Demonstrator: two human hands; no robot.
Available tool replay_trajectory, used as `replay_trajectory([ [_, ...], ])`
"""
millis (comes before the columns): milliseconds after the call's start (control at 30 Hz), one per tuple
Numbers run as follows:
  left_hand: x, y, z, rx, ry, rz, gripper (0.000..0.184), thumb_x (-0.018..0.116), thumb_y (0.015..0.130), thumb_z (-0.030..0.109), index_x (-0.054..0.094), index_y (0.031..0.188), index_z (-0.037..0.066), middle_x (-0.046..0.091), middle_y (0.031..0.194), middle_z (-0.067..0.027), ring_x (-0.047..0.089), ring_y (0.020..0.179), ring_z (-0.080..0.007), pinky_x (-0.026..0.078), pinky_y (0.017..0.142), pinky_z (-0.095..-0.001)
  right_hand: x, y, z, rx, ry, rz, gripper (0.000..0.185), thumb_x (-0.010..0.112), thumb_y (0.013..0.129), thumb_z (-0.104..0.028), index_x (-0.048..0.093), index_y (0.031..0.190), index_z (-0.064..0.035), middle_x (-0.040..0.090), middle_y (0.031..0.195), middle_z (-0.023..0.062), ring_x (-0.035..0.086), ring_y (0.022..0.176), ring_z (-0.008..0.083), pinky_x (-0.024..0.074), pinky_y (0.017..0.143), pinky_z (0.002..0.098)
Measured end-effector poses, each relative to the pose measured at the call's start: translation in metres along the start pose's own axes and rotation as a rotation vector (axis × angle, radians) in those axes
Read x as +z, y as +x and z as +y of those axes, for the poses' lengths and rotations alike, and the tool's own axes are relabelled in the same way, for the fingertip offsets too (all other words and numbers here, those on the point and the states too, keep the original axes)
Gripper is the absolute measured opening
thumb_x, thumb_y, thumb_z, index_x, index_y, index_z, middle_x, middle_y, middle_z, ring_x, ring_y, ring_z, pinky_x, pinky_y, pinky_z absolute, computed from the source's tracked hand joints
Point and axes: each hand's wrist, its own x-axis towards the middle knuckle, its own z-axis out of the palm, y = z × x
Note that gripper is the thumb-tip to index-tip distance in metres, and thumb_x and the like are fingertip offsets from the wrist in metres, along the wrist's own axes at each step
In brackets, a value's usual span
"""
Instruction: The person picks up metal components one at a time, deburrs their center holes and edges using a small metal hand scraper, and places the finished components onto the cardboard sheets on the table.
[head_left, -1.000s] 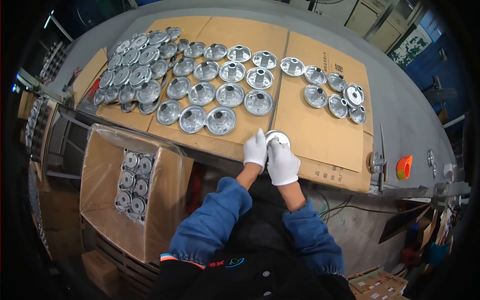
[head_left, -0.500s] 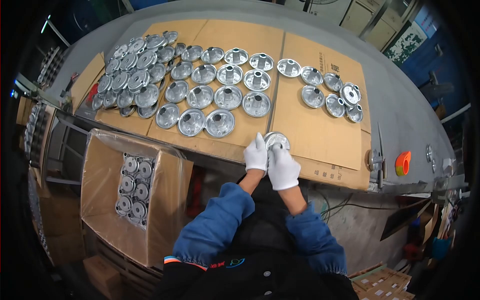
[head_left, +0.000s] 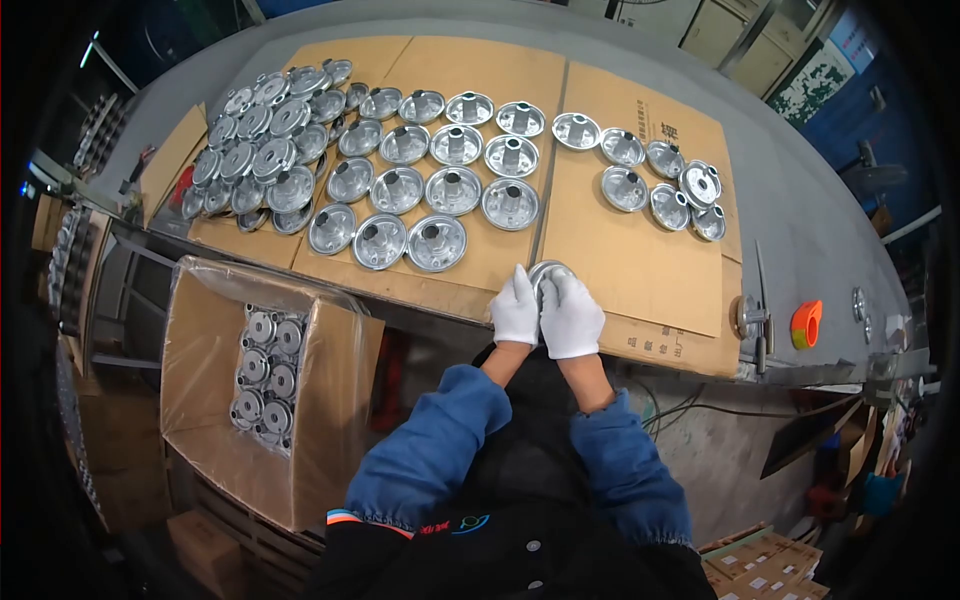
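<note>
A round silvery metal part [head_left: 546, 270], dish-like with a rim, is held at the front edge of the cardboard sheet [head_left: 640, 285]. My left hand [head_left: 515, 311], in a white glove, is closed on its left side. From the right, my gloved right hand [head_left: 571, 317] grips the same part, its fingers covering much of the face. Beyond my hands, several similar metal parts [head_left: 511, 204] lie in rows with their hollow sides up. A smaller group of such parts [head_left: 625, 188] is to the right, where one part [head_left: 700, 184] sits on top of others.
Piled metal parts [head_left: 274, 160] cover the left end of the table. Below it stands a plastic-lined carton [head_left: 340, 420] holding several parts [head_left: 255, 368]. An orange ring-shaped object [head_left: 806, 325] and a long thin tool [head_left: 762, 300] lie at the right on the grey table [head_left: 830, 240].
My right hand's fingers have shifted over the metal part, which has turned and now shows less of its face. My left hand stays nearly in place.
</note>
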Motion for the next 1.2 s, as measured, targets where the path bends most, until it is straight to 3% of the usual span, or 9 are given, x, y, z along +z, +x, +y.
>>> replay_trajectory([
  [167,-0.002,0.002,0.001,0.021,0.009,0.008,0.045,0.040,0.095,0.035,0.064,0.087,-0.002,0.063,0.079,-0.0239,0.061,0.078,-0.0396,0.046,0.068,-0.0437,-0.009,-0.001,-0.005,-0.062,0.075,-0.040,0.014,0.059,0.083,-0.023,0.059,0.091,-0.0116,0.062,0.075,0.0111,0.062,0.060,0.0296,0.0486,0.051,0.0407],
  [233,-0.003,0.001,-0.003,0.008,0.011,-0.017,0.046,0.045,0.095,0.036,0.063,0.084,-0.004,0.063,0.072,-0.0176,0.060,0.067,-0.0250,0.045,0.065,-0.0369,-0.009,0.000,-0.005,-0.108,0.081,-0.013,0.013,0.059,0.083,-0.023,0.059,0.090,-0.0119,0.061,0.072,0.0104,0.061,0.059,0.0296,0.0486,0.051,0.0402],
  [367,-0.001,-0.007,0.000,0.143,0.040,0.047,0.046,0.045,0.095,0.036,0.062,0.084,-0.004,0.063,0.072,-0.0182,0.060,0.067,-0.0261,0.045,0.065,-0.0374,-0.001,0.020,0.004,0.021,0.045,-0.061,0.012,0.062,0.081,-0.019,0.061,0.090,-0.0104,0.063,0.077,0.0118,0.063,0.068,0.0291,0.0506,0.058,0.0382],
  [433,-0.005,-0.004,0.008,0.004,0.022,-0.015,0.046,0.041,0.096,0.036,0.063,0.085,-0.003,0.063,0.078,-0.0239,0.061,0.077,-0.0392,0.046,0.067,-0.0441,-0.009,0.008,-0.007,-0.065,0.033,-0.079,0.011,0.061,0.082,-0.018,0.061,0.090,-0.0101,0.064,0.077,0.0111,0.063,0.068,0.0287,0.0506,0.058,0.0376],
  [767,-0.006,0.001,0.012,-0.036,-0.030,-0.009,0.047,0.042,0.096,0.035,0.062,0.082,-0.005,0.062,0.072,-0.0223,0.061,0.069,-0.0354,0.045,0.064,-0.0408,-0.005,0.010,-0.001,-0.230,0.068,-0.081,0.012,0.060,0.081,-0.021,0.058,0.089,-0.0133,0.061,0.073,0.0086,0.060,0.056,0.0306,0.0486,0.050,0.0395],
  [867,-0.004,-0.001,0.002,-0.114,-0.136,-0.047,0.048,0.042,0.096,0.036,0.061,0.081,-0.005,0.062,0.069,-0.0206,0.059,0.064,-0.0305,0.044,0.064,-0.0392,-0.006,0.016,0.011,-0.181,0.166,-0.081,0.013,0.060,0.080,-0.021,0.059,0.092,-0.0143,0.061,0.075,0.0094,0.061,0.061,0.0305,0.0491,0.053,0.0406],
  [967,-0.004,0.002,0.003,-0.111,-0.143,-0.050,0.045,0.044,0.097,0.033,0.061,0.084,-0.005,0.060,0.072,-0.0061,0.051,0.067,-0.0105,0.044,0.064,-0.0289,-0.017,0.024,0.015,-0.088,0.114,-0.208,0.012,0.061,0.080,-0.017,0.060,0.092,-0.0133,0.062,0.078,0.0099,0.062,0.070,0.0299,0.0494,0.060,0.0399],
  [1100,-0.006,0.004,0.008,-0.105,-0.130,-0.066,0.045,0.044,0.097,0.034,0.061,0.084,-0.005,0.061,0.073,-0.0058,0.051,0.068,-0.0106,0.044,0.065,-0.0288,-0.019,0.024,0.029,-0.074,0.166,-0.234,0.011,0.060,0.081,-0.015,0.060,0.092,-0.0119,0.062,0.081,0.0101,0.061,0.075,0.0303,0.0490,0.063,0.0396],
  [1200,-0.004,0.006,0.003,-0.095,-0.155,-0.035,0.050,0.042,0.096,0.038,0.062,0.083,-0.006,0.063,0.074,-0.0189,0.058,0.068,-0.0248,0.044,0.068,-0.0365,-0.019,0.014,0.041,-0.037,0.187,-0.230,0.011,0.060,0.081,-0.017,0.060,0.092,-0.0133,0.062,0.081,0.0097,0.062,0.076,0.0303,0.0490,0.064,0.0403],
])
